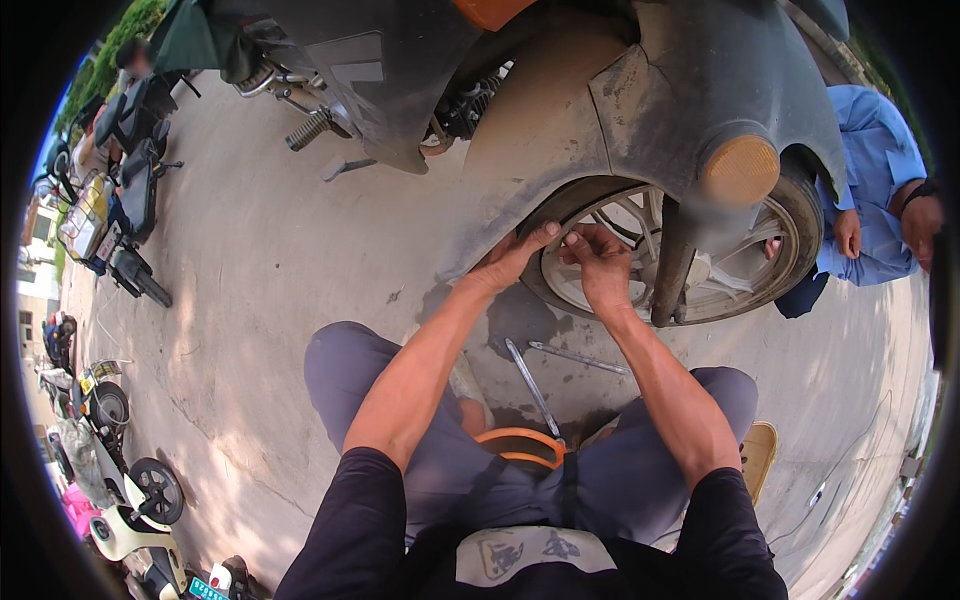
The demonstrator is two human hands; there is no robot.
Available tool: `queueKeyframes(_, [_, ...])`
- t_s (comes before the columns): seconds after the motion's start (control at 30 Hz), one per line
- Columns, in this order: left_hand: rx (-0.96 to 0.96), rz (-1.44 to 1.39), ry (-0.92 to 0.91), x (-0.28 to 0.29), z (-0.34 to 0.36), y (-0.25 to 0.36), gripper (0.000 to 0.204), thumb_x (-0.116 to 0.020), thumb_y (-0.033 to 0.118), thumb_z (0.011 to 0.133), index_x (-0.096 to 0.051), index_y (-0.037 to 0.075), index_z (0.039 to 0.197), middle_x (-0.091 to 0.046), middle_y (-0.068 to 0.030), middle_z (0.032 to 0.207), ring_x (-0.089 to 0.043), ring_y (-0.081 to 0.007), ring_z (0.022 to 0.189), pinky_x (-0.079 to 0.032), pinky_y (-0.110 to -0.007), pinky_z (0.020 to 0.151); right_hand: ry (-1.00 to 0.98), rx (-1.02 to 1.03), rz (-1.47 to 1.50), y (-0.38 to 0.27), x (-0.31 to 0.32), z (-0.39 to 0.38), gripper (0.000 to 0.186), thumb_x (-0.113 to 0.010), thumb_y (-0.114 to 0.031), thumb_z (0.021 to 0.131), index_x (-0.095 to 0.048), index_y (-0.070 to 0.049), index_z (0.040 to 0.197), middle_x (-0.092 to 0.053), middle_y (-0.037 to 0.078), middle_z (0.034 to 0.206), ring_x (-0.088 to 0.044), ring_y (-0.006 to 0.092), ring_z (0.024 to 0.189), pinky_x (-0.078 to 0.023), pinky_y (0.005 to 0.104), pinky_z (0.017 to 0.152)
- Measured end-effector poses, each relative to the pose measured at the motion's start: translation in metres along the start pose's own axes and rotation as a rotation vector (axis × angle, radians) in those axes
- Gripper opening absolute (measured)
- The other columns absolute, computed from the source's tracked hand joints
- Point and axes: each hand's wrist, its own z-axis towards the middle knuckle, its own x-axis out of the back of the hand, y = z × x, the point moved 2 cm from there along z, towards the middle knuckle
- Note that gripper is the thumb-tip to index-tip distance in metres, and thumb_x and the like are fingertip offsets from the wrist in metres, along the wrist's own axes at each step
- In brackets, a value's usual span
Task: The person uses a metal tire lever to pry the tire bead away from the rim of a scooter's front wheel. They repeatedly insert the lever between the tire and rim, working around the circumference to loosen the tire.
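My left hand (513, 255) grips the front tire (802, 237) at the wheel's left side, thumb pressed by the rim. Just right of it, my right hand (600, 262) has curled fingers at the inner rim; what they pinch is hidden. The pale spoked wheel (715, 275) sits under a dusty dark fender (545, 120) with a round orange reflector (740, 170). A dark fork leg (678, 260) crosses the wheel. Below it, two long metal levers (528, 380) lie on the stained concrete, near an orange curved object (515, 440) between my knees.
A person in a light blue shirt (865, 160) is at the right beside the wheel, a hand (848, 235) lowered. Parked scooters (130, 235) line the left edge, more (150, 490) lower down. The motorcycle's dark body (370, 70) overhangs the top. A tan board-like object (760, 455) is by my right knee.
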Motion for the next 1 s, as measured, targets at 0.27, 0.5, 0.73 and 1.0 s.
queueKeyframes(0.27, [0.039, 0.559, 0.059, 0.012, -0.01, -0.019, 0.074, -0.063, 0.053, 0.088, -0.046, -0.003, 0.133, -0.057, -0.0225, 0.125, -0.053, -0.0347, 0.117, -0.039, -0.04, 0.102, -0.043, 0.014, 0.004, 0.009, 0.0, 0.004, 0.02, -0.062, -0.011, 0.094, -0.063, 0.005, 0.107, -0.067, 0.006, 0.086, -0.063, 0.0111, 0.075, -0.052, 0.0261, 0.07])
queueKeyframes(0.5, [-0.218, 0.746, 0.224, 0.002, -0.011, -0.013, 0.056, -0.056, 0.052, 0.092, -0.061, 0.001, 0.114, -0.065, -0.0174, 0.106, -0.06, -0.0358, 0.097, -0.047, -0.042, 0.087, -0.013, 0.039, -0.092, -0.005, 0.003, 0.002, 0.018, -0.059, -0.014, 0.097, -0.064, 0.002, 0.102, -0.066, 0.003, 0.082, -0.061, 0.0109, 0.075, -0.05, 0.0275, 0.073])
queueKeyframes(0.73, [-0.424, 0.605, 0.186, -0.002, 0.005, -0.005, 0.038, -0.066, 0.039, 0.09, -0.063, 0.011, 0.116, -0.065, -0.0126, 0.108, -0.061, -0.0316, 0.094, -0.048, -0.042, 0.082, -0.131, 0.228, -0.02, -0.026, 0.009, 0.002, 0.047, -0.047, -0.037, 0.102, -0.047, -0.001, 0.132, -0.057, 0.008, 0.124, -0.054, 0.0208, 0.117, -0.045, 0.0386, 0.096])
queueKeyframes(1.0, [-0.722, 1.206, 0.354, -0.014, 0.004, -0.041, 0.041, -0.06, 0.042, 0.092, -0.06, 0.018, 0.125, -0.057, -0.012, 0.125, -0.057, -0.0325, 0.108, -0.047, -0.048, 0.088, 0.065, 0.182, 0.154, -0.032, 0.011, 0.01, 0.043, -0.051, -0.041, 0.1, -0.057, -0.001, 0.117, -0.062, 0.007, 0.114, -0.059, 0.0168, 0.107, -0.05, 0.0373, 0.093])
